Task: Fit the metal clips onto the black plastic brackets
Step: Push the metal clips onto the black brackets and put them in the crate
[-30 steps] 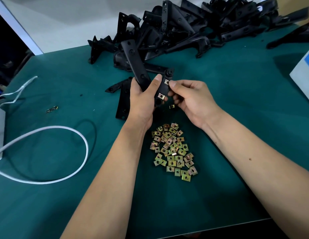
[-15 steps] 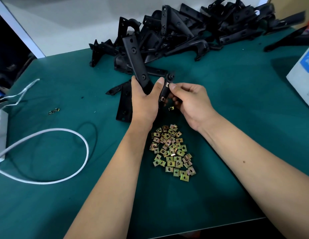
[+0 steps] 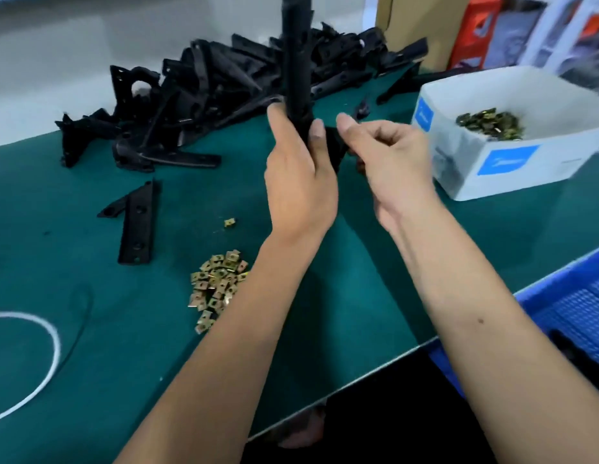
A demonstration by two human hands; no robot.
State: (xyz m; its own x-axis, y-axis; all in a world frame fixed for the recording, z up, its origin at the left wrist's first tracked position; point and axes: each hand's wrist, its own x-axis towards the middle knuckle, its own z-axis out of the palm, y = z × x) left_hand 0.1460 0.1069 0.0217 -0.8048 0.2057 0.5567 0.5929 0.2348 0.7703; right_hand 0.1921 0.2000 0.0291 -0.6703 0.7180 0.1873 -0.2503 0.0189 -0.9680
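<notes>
1. My left hand is wrapped round a black plastic bracket, thumb on one side and fingers curled on the other, holding it upright above the green table so that its long arm reaches the top edge of the view.
2. My right hand sits just beside the left, at the bracket's lower end. Its fingers are curled inward and the thumb points toward the bracket — whether they pinch a clip or the bracket itself I cannot tell, since the back of the hand hides the fingertips and the frame is blurred.
3. A loose heap of metal clips lies on the table near my left forearm, with a single clip lying apart from it, nearer the hands.
4. A lone bracket lies flat to the left of the clips.
5. A large pile of brackets covers the far side of the table.
6. A white box to the right holds more clips.
7. A blue crate sits past the table's near right edge, and a white cable curves at the left.
</notes>
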